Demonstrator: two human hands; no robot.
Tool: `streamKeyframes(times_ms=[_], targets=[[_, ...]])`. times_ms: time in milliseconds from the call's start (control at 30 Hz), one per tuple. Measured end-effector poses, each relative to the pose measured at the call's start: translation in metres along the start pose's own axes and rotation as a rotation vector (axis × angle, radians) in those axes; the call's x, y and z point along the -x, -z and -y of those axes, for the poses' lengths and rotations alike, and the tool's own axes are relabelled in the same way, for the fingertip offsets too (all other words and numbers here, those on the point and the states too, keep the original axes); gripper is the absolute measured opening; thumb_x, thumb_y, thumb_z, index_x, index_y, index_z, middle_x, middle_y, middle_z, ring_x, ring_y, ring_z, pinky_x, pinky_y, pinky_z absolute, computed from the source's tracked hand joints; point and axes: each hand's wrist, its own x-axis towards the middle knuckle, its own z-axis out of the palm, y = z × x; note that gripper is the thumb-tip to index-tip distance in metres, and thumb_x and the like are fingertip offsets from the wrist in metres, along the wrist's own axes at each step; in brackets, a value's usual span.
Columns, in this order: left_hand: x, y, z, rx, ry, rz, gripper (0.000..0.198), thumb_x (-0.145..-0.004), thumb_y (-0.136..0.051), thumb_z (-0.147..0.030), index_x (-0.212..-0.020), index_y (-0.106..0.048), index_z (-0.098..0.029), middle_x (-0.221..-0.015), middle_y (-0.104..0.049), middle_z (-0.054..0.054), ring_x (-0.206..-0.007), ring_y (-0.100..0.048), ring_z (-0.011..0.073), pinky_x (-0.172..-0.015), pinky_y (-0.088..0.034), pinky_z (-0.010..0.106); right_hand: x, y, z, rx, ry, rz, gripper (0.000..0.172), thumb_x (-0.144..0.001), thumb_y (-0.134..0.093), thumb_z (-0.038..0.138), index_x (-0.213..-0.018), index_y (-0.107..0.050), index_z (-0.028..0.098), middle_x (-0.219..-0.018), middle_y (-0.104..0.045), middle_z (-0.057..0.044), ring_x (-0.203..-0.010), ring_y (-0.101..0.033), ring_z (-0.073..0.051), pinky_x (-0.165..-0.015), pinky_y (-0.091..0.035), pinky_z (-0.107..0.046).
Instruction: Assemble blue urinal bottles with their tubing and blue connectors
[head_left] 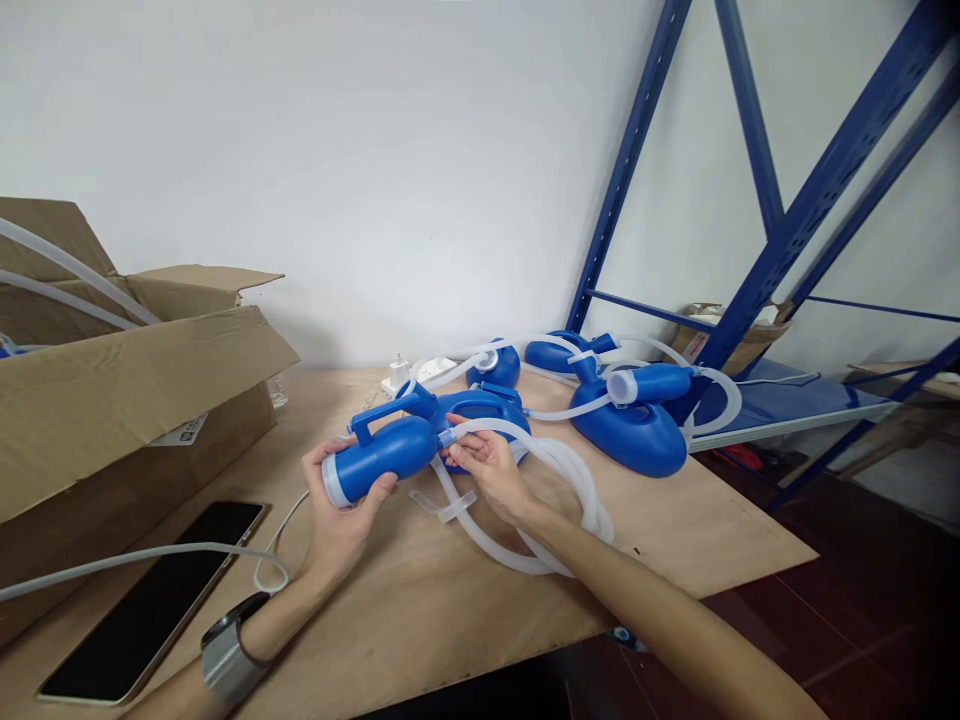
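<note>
My left hand (341,505) is wrapped round a blue cylindrical piece (386,455) with a handle and a whitish rim at its left end. At its right end, my right hand (487,465) pinches the end of a translucent hose (559,455), by a small clear-blue connector (448,438). The hose loops over the table to the right. Just behind my hands lies a blue bottle (480,405). A clear plastic clip (454,507) sits around a stretch of hose below my right hand.
More blue bottles (630,437) with hoses lie at the back right. An open cardboard box (127,410) and a black tablet (157,600) are on the left. White plugs (399,374) sit near the wall. A blue metal rack (787,250) stands at right.
</note>
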Motion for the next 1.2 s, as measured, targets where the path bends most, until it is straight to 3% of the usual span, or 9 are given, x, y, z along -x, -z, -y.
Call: streamKeyframes(times_ms=[167, 367, 633, 800, 1067, 1200], targets=[[0.0, 0.001, 0.002, -0.007, -0.036, 0.001, 0.068, -0.067, -0.089, -0.04, -0.116, -0.044, -0.028, -0.126, -0.052, 0.007, -0.098, -0.068, 0.0236, -0.063, -0.068, 0.036, -0.001, 0.0, -0.001, -0.043, -0.02, 0.004, 0.055, -0.074, -0.091, 0.043, -0.122, -0.074, 0.022, -0.095, -0.079, -0.005, -0.09, -0.074, -0.022, -0.087, -0.059, -0.037], [0.002, 0.002, 0.012, -0.128, -0.213, -0.053, 0.066, -0.069, -0.09, -0.04, -0.118, -0.047, -0.029, -0.121, -0.058, 0.006, -0.114, -0.064, 0.0272, -0.089, -0.063, 0.044, -0.001, -0.001, 0.0, -0.044, -0.022, -0.012, 0.051, -0.073, -0.091, 0.043, -0.117, -0.076, 0.021, -0.093, -0.079, -0.005, -0.09, -0.073, -0.022, -0.086, -0.058, -0.037], [0.001, 0.001, 0.016, -0.176, -0.301, -0.06, 0.067, -0.071, -0.089, -0.04, -0.121, -0.046, -0.028, -0.121, -0.059, 0.006, -0.112, -0.064, 0.0258, -0.096, -0.058, 0.046, -0.003, -0.001, -0.001, -0.093, -0.087, 0.014, 0.048, -0.068, -0.096, 0.04, -0.109, -0.079, 0.02, -0.093, -0.079, -0.004, -0.089, -0.072, -0.018, -0.085, -0.056, -0.03], [0.0, 0.003, 0.019, -0.155, -0.278, -0.029, 0.065, -0.074, -0.087, -0.038, -0.121, -0.044, -0.029, -0.126, -0.056, 0.006, -0.115, -0.062, 0.0251, -0.092, -0.06, 0.044, -0.004, 0.0, -0.002, -0.072, -0.061, 0.006, 0.037, -0.07, -0.094, 0.042, -0.094, -0.081, 0.017, -0.094, -0.079, -0.007, -0.087, -0.071, -0.019, -0.084, -0.055, -0.031], [0.0, 0.004, 0.013, -0.152, -0.215, -0.021, 0.066, -0.072, -0.087, -0.041, -0.12, -0.044, -0.029, -0.127, -0.055, 0.007, -0.115, -0.063, 0.0275, -0.09, -0.06, 0.044, -0.002, -0.002, 0.004, -0.094, -0.042, 0.031, 0.043, -0.071, -0.093, 0.043, -0.105, -0.079, 0.021, -0.094, -0.077, -0.005, -0.088, -0.07, -0.018, -0.086, -0.054, -0.032], [-0.004, 0.005, 0.006, -0.13, -0.158, -0.024, 0.064, -0.073, -0.085, -0.041, -0.12, -0.044, -0.029, -0.128, -0.056, 0.007, -0.115, -0.065, 0.0276, -0.09, -0.061, 0.045, -0.001, 0.001, 0.014, 0.057, -0.039, 0.095, 0.041, -0.084, -0.079, 0.055, -0.108, -0.075, 0.022, -0.099, -0.076, -0.006, -0.096, -0.071, -0.022, -0.091, -0.055, -0.038]])
